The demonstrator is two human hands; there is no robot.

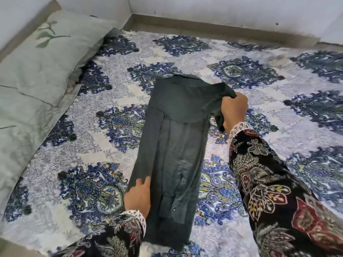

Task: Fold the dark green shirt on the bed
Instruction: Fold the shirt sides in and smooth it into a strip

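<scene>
The dark green shirt (172, 145) lies lengthwise on the bed (241, 58), folded into a long narrow strip with a sleeve and buttoned cuff laid along its middle. My right hand (234, 110) grips a bunch of the shirt's cloth at its far right corner and holds it lifted off the sheet. My left hand (138, 195) holds the near left edge of the strip, thumb on top of the cloth, fingers hidden beneath it.
The bed carries a white sheet with blue floral medallions. Two pale green pillows (46, 67) lie along the left side. White walls (222, 10) close off the far edge and the corner.
</scene>
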